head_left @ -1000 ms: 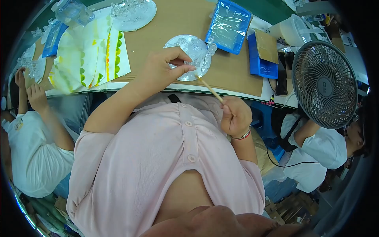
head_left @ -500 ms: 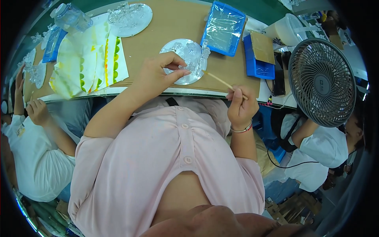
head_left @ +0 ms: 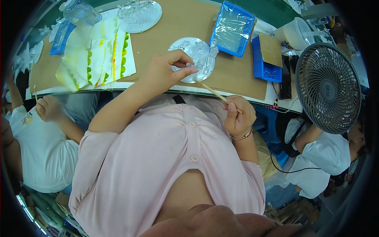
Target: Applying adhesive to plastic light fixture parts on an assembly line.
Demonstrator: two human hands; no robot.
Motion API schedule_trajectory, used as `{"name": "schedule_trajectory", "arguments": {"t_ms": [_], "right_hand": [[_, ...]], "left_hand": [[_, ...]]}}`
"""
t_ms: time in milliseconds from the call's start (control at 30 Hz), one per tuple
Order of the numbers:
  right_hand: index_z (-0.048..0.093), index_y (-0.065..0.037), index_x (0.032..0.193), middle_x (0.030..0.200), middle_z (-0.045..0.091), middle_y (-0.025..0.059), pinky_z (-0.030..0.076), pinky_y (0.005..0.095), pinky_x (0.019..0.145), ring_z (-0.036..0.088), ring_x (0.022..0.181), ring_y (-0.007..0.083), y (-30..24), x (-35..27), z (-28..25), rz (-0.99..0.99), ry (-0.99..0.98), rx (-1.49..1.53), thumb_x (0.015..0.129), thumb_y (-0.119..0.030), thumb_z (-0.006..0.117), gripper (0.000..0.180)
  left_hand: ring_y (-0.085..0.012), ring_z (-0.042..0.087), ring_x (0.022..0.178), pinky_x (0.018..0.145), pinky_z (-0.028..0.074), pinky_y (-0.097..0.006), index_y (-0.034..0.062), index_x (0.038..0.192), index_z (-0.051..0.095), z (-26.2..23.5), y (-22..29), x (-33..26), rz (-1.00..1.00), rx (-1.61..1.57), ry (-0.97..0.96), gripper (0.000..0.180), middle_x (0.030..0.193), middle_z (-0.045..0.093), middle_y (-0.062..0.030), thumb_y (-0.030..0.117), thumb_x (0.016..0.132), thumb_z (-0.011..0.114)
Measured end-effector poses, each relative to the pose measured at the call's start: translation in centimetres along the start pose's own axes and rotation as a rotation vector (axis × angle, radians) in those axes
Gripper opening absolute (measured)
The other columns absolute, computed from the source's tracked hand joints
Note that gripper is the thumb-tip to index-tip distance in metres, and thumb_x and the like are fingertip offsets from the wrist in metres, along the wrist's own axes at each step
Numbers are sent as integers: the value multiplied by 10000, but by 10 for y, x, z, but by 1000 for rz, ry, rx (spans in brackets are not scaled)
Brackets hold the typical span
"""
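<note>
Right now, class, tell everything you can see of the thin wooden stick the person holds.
The wooden stick is thin, straight and pale tan, like bamboo. It lies slanted, its lower end gripped in the closed right hand near the table edge, its upper end reaching to the round clear plate of small clear pieces, just below the left hand that pinches there. Whether the tip touches a piece cannot be told.

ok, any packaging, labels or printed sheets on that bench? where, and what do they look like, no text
Blue tray: far side, right of the round dish, rectangular, covered in clear film.
Cardboard piece: lying on a second blue tray at right, brown, flat.
Printed sheets: left of the left hand, white and overlapping, with green, yellow and orange stripes.
White tub: far right, translucent lid.
Fan badge: small dark square at the grille centre.
No screens.
</note>
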State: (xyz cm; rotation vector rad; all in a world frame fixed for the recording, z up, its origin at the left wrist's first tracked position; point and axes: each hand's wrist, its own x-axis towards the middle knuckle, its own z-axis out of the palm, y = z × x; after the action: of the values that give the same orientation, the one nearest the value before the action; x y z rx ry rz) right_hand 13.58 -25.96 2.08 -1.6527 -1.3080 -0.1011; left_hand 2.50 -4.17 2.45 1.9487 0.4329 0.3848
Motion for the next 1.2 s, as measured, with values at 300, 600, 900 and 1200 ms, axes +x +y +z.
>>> {"name": "schedule_trajectory", "arguments": {"t_ms": [300,600,900,1200], "right_hand": [[556,-4,796,626,562,102,409,279,480,506,511,162,-25,-5,-21,190,175,257,927,-253,540,282],[424,-20,1132,744,468,103,445,360,545,487,593,230,19,-30,-68,90,596,849,1011,-277,348,294],[434,-41,1177,957,608,221,506,455,729,597,750,305,55,-18,-26,-388,187,-161,1006,-237,342,276],[433,-80,1215,1125,613,167,199,635,1052,545,1092,322,96,-50,5,-240,-35,-402,983,-203,364,272]], "left_hand": [[-129,640,768,693,501,-273,38,876,681,-28,7,-3,-24,-31,-39,158,825,686,-64,124,765,754],[-143,657,743,680,501,-273,53,812,683,-139,78,64,216,-2,110,181,783,694,-64,203,745,759],[-104,644,639,578,499,-257,33,803,674,-207,6,226,-7,142,361,181,718,681,-46,194,777,752],[-247,664,802,704,519,-366,85,755,679,-205,-100,285,-78,489,449,209,801,688,-100,262,703,776]]}}
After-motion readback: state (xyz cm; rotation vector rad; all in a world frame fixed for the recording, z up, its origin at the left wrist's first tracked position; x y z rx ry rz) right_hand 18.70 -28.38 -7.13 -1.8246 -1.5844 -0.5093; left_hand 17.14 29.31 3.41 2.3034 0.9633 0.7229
